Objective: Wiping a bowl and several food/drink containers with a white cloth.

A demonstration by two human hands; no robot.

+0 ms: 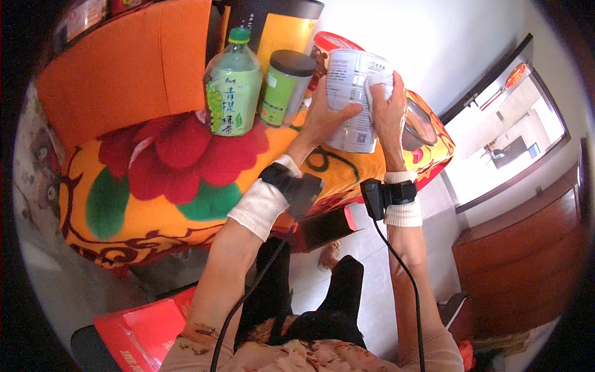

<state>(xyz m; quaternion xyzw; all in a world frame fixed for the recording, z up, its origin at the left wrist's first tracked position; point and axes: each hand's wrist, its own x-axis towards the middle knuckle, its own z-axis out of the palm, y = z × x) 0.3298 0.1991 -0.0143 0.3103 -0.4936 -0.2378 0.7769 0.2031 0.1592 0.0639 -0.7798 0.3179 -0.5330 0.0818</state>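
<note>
A white cylindrical canister (348,100) covered in printed writing stands near the far edge of a table spread with a floral blanket (153,200). My left hand (320,116) grips its left side, the thumb lying across the front. On the opposite side, my right hand (391,104) holds a white cloth or tissue (377,86) against the canister wall. Partly behind the canister is a tub with a red lid (337,41). Close to my left hand stands a green-labelled jar (286,88) with a black lid. The canister's far side is hidden.
A plastic bottle of green tea (234,88) stands left of the jar. Behind are an orange box (125,65) and a black-and-yellow container (286,30). A transparent bowl (418,128) sits right of my right hand. A red box (148,325) lies low left; wooden drawers (516,251) stand right.
</note>
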